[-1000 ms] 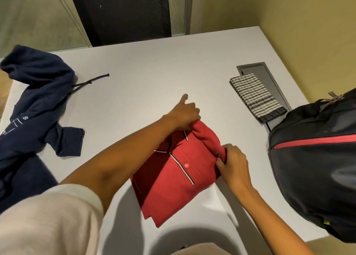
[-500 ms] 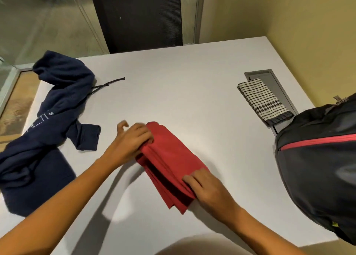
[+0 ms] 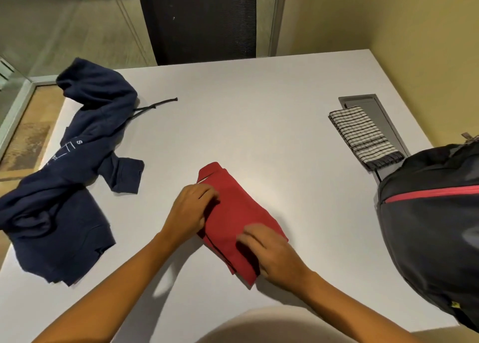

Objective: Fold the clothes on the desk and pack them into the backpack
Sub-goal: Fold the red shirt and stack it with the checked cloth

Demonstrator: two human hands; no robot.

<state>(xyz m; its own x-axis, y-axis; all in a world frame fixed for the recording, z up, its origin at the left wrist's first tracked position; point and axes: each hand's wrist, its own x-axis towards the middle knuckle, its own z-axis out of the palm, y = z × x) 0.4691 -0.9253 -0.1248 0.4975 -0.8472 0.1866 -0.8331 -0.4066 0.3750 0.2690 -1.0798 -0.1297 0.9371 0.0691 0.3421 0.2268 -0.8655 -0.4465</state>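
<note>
Near the worktop's [image 3: 259, 125] front edge, the left hand's [image 3: 190, 211] curled fingers grip the folded red shirt's [image 3: 241, 213] side; the right hand [image 3: 274, 254] lies flat, pressing its near end.

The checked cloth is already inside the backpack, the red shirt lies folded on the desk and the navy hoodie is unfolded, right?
Not quite: the head view shows the checked cloth lying folded on the desk beside the backpack, not inside it. The red shirt does lie folded on the desk, and the navy hoodie is unfolded.
</note>
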